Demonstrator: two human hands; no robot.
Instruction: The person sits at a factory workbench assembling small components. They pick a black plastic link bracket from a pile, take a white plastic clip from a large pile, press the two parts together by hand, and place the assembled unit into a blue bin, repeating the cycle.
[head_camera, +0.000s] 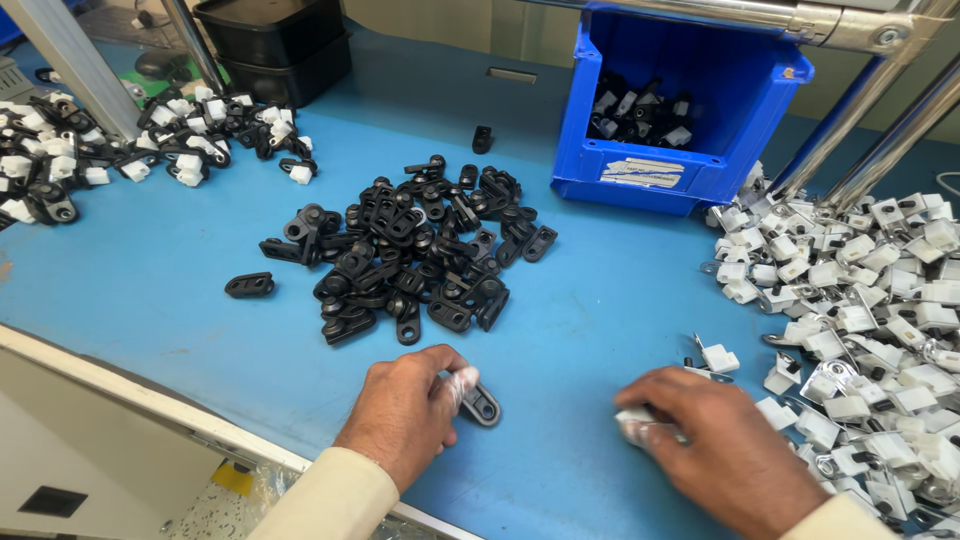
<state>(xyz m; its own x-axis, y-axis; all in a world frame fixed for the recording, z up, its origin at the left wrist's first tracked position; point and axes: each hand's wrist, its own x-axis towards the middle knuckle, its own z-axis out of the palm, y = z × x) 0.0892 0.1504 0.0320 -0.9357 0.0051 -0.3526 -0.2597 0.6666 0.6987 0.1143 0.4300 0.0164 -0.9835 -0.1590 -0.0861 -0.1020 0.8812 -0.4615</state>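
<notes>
My left hand (408, 410) rests on the blue table (150, 260) near its front edge, with its fingers closed on a small black plastic clip (481, 405) that lies against the surface. My right hand (715, 440) is a little to the right, fingers curled over a white plastic piece (633, 423). A pile of the same black clips (410, 255) lies just beyond my left hand. A wide heap of white and metal clip parts (860, 300) spreads to the right of my right hand.
A blue open-front bin (640, 180) holding assembled black-and-white parts stands at the back. Assembled parts lie heaped at the far left (120, 150). Black trays (275, 40) sit at the back left. Metal frame tubes (880, 130) slant down at the right.
</notes>
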